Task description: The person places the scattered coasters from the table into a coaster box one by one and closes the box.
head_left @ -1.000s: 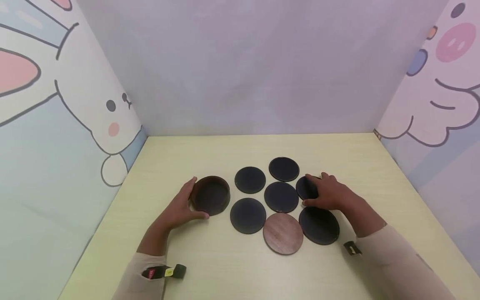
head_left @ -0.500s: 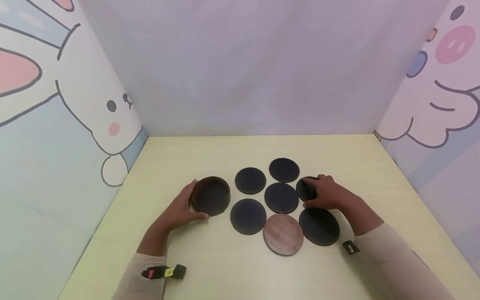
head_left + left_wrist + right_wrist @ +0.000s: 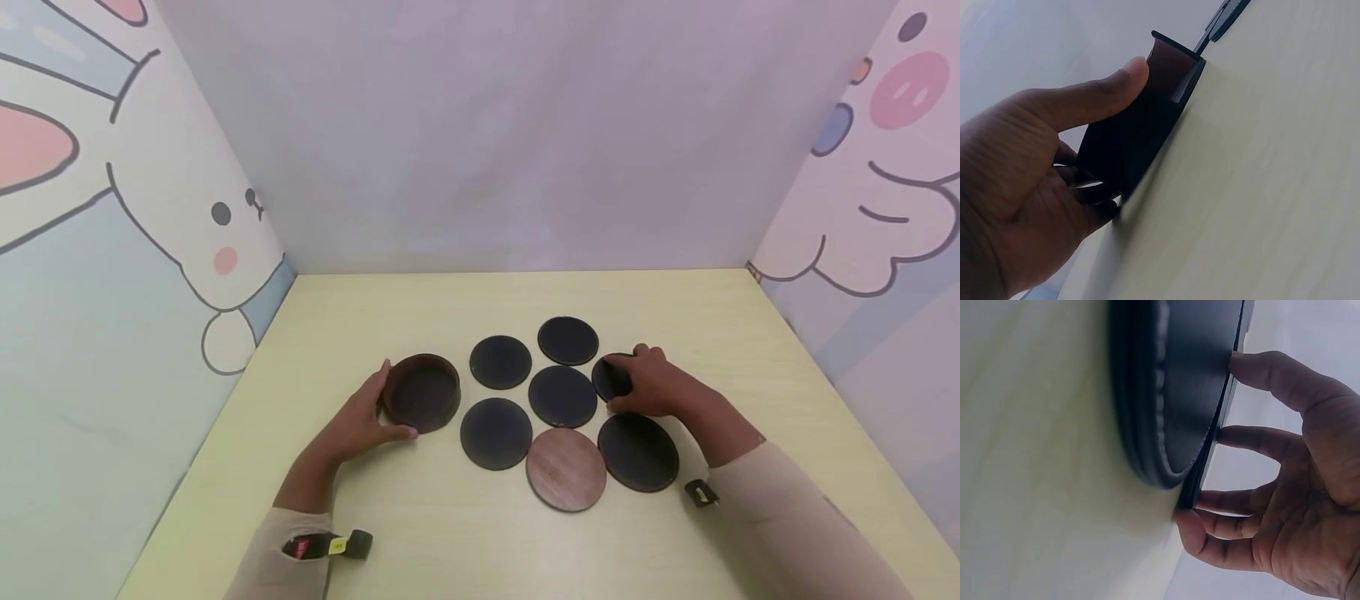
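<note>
My left hand (image 3: 366, 423) holds the round dark coaster holder (image 3: 424, 393), open side up, at its left side. In the left wrist view its thumb lies across the wall of the coaster holder (image 3: 1138, 128), the other fingers partly hidden behind. Over on the right, my right hand (image 3: 651, 385) grips a round black coaster (image 3: 609, 382), its fingers spread over the far and right edges and its thumb at the near edge. Part of that coaster is hidden under the hand. The right wrist view has a stitched black coaster (image 3: 1194, 381) in front of the fingertips.
Several black coasters lie flat between the hands, among them one at the back (image 3: 568, 340) and one at the near right (image 3: 639, 452). A brown coaster (image 3: 566, 469) lies at the front. Cartoon-printed side walls and a plain back wall (image 3: 510, 167) enclose the pale table (image 3: 450, 533).
My right hand's fingers have drawn in closer around the black coaster at the right. The left hand and the coaster holder have stayed in place, as have the other coasters.
</note>
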